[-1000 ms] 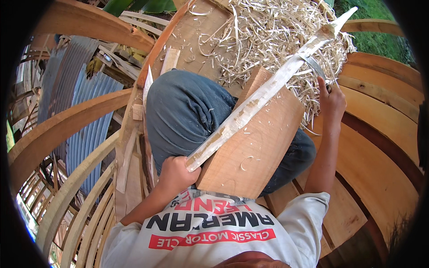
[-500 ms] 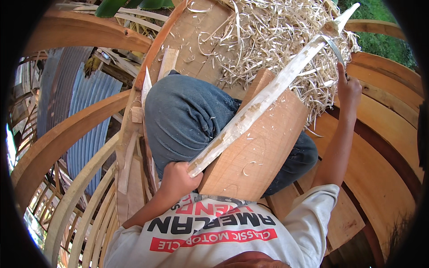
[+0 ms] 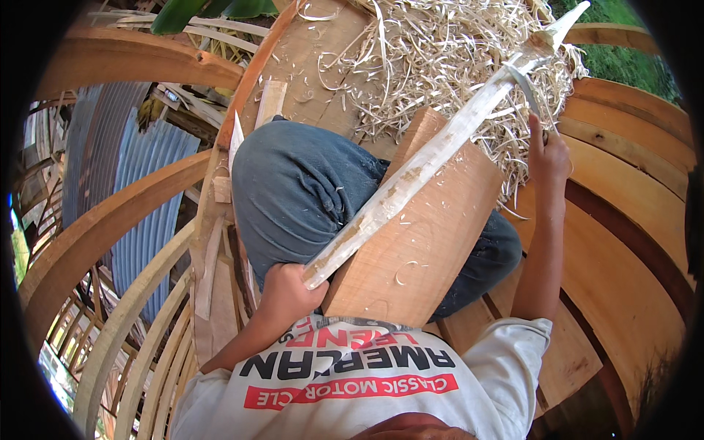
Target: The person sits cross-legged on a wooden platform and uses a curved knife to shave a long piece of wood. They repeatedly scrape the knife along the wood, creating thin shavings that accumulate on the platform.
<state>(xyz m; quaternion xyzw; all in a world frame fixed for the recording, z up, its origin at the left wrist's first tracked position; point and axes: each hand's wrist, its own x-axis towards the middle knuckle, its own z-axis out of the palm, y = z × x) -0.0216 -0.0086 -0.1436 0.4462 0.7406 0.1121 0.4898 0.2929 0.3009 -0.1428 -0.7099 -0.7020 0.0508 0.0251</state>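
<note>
A long pale wooden pole (image 3: 411, 176), shaved and patchy, slants from my lap up to the far right. My left hand (image 3: 290, 295) is wrapped around its near end. In my right hand (image 3: 548, 155) is the dark handle of a curved knife (image 3: 526, 86), whose blade crosses the pole near its far end. A thin shaving curls up at the blade. Beneath the pole a broad brown wooden board (image 3: 422, 246) lies tilted across my lap, with a few chips on it. The far tip of the pole narrows beyond a brownish knob.
Curly wood shavings (image 3: 411, 66) are heaped on the planks ahead. Curved wooden ribs (image 3: 110, 242) stand at the left, with corrugated metal sheets (image 3: 150, 205) beyond them. Curved planking (image 3: 623, 249) rises on the right. My bent knee (image 3: 293, 191) is beside the pole.
My right hand has drawn the knife a short way nearer along the pole, lifting a shaving. My left hand keeps hold of the near end, which has shifted slightly left.
</note>
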